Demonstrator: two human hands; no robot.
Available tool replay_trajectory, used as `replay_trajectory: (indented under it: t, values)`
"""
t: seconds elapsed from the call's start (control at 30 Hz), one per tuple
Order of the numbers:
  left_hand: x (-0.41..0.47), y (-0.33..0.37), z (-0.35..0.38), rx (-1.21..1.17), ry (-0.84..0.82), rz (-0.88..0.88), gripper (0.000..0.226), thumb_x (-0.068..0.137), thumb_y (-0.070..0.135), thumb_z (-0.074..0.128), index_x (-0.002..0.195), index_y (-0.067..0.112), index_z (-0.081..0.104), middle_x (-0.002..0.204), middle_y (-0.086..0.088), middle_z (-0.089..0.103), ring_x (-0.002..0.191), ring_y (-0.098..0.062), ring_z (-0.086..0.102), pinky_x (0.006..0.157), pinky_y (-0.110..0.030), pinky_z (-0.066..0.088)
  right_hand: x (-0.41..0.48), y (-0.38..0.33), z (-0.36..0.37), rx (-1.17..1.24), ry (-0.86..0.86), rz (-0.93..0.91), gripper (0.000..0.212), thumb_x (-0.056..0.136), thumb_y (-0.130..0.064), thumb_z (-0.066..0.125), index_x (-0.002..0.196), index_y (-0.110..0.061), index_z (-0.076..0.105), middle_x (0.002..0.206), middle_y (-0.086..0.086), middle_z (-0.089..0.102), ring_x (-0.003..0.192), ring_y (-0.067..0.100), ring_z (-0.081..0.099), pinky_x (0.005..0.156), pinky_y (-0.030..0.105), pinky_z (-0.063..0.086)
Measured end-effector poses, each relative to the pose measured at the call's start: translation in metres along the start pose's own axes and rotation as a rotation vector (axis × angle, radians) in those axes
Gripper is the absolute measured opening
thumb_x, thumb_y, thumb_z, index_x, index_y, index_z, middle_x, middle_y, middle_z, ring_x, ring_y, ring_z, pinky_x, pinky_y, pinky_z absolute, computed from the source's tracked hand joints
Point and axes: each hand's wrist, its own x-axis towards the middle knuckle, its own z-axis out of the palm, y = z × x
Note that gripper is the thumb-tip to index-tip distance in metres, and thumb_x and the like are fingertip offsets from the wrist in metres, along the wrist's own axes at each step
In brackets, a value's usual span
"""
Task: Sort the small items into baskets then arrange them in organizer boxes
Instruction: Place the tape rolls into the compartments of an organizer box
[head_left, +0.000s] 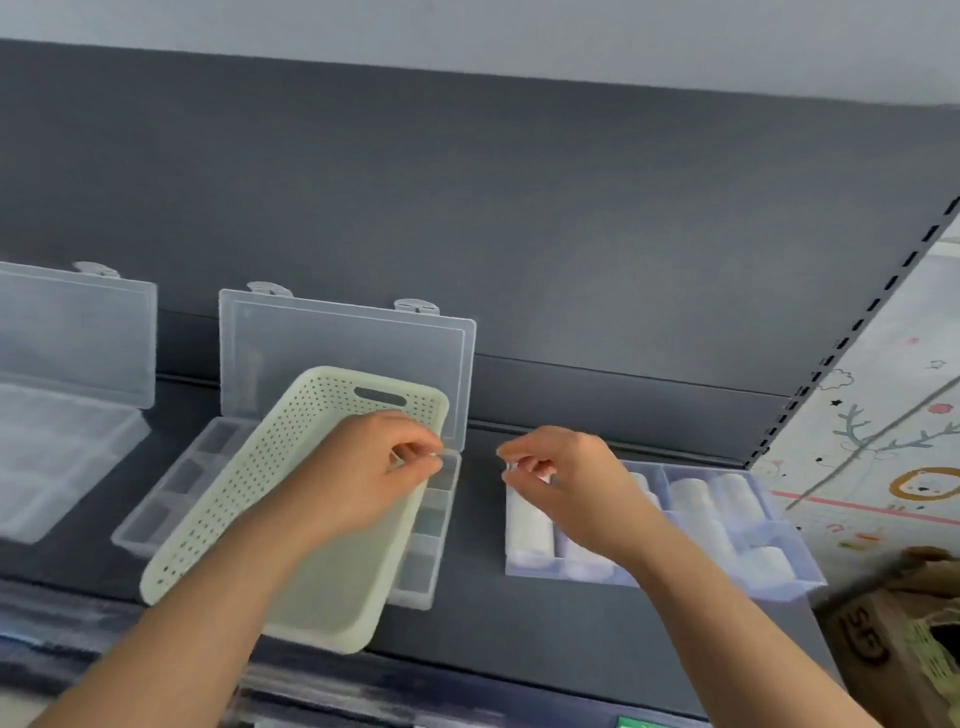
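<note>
A pale cream perforated basket (244, 499) lies tilted across an open clear organizer box (343, 343) on a dark grey shelf. My left hand (374, 467) hovers over the basket's right side, fingers pinched together; anything between them is too small and blurred to tell. My right hand (566, 483) is pinched on a small clear item above the left edge of a shut clear organizer box (727, 519) filled with white rolls. The basket looks empty where it shows.
Another open clear organizer box (62, 395) sits at the far left of the shelf. A cardboard box (893, 639) stands at the lower right. A perforated shelf upright (852, 332) runs along the right side, with a patterned wall behind it.
</note>
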Motion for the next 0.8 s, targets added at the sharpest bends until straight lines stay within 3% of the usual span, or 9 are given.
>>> replay_trajectory:
  t: [0.17,0.23,0.3,0.37,0.43,0.5,0.6,0.8]
  values:
    - [-0.043,-0.076,-0.064,0.072,0.050,-0.190,0.024,0.082,0.026,0.075,0.105,0.032,0.069,0.097,0.020,0.064,0.088,0.006,0.057,0.074,-0.009,0.042,0.026,-0.062,0.065,0.167,-0.146,-0.032,0.022,0.085,-0.019,0.070,0.107,-0.017,0.072,0.096,-0.007,0.070,0.084,0.006,0.064,0.082,0.021,0.052]
    - [-0.056,-0.100,-0.076,0.056,0.083,-0.247,0.030,0.079,0.024,0.077,0.106,0.032,0.068,0.096,0.019,0.062,0.086,0.003,0.058,0.075,-0.015,0.046,0.035,-0.082,0.093,0.167,-0.250,-0.019,0.023,0.085,-0.018,0.071,0.106,-0.011,0.072,0.100,0.001,0.071,0.087,0.014,0.065,0.085,0.027,0.054]
    - [-0.066,-0.120,-0.079,0.045,0.092,-0.290,0.039,0.077,0.022,0.079,0.111,0.032,0.065,0.095,0.017,0.059,0.083,-0.001,0.058,0.074,-0.021,0.049,0.042,-0.100,0.118,0.147,-0.353,0.004,0.017,0.084,-0.017,0.071,0.098,-0.007,0.071,0.096,0.006,0.070,0.084,0.022,0.064,0.081,0.032,0.056]
    - [-0.072,-0.136,-0.075,0.059,0.084,-0.330,0.048,0.078,0.025,0.079,0.122,0.027,0.060,0.096,0.014,0.057,0.081,-0.002,0.058,0.068,-0.014,0.043,0.049,-0.113,0.140,0.098,-0.434,0.025,0.012,0.086,-0.021,0.069,0.092,-0.011,0.070,0.090,0.004,0.066,0.077,0.020,0.059,0.073,0.029,0.051]
    - [-0.076,-0.146,-0.070,0.027,0.082,-0.358,0.050,0.080,0.029,0.076,0.127,0.025,0.058,0.096,0.013,0.058,0.082,-0.002,0.058,0.064,-0.011,0.040,0.056,-0.122,0.158,-0.020,-0.495,0.045,0.030,0.089,-0.030,0.066,0.113,-0.013,0.068,0.111,0.000,0.065,0.094,0.016,0.060,0.085,0.026,0.050]
    - [-0.077,-0.150,-0.065,-0.031,0.086,-0.363,0.040,0.083,0.028,0.073,0.122,0.026,0.063,0.092,0.014,0.062,0.081,-0.001,0.060,0.063,-0.010,0.040,0.062,-0.129,0.170,-0.131,-0.530,0.079,0.039,0.091,-0.035,0.062,0.123,-0.012,0.063,0.122,0.002,0.061,0.106,0.019,0.058,0.095,0.032,0.048]
    - [-0.075,-0.148,-0.061,-0.074,0.085,-0.343,0.023,0.087,0.022,0.068,0.110,0.026,0.070,0.085,0.014,0.066,0.078,-0.001,0.061,0.062,-0.011,0.042,0.068,-0.135,0.182,-0.182,-0.541,0.134,0.034,0.092,-0.029,0.060,0.111,-0.002,0.067,0.110,0.010,0.066,0.098,0.025,0.064,0.091,0.039,0.052]
    - [-0.065,-0.146,-0.061,-0.050,0.092,-0.344,0.025,0.087,0.020,0.066,0.112,0.024,0.068,0.087,0.011,0.066,0.081,-0.003,0.062,0.071,-0.020,0.050,0.071,-0.118,0.171,-0.053,-0.415,0.266,0.021,0.089,-0.012,0.057,0.093,0.004,0.069,0.080,0.011,0.073,0.072,0.021,0.072,0.077,0.040,0.059]
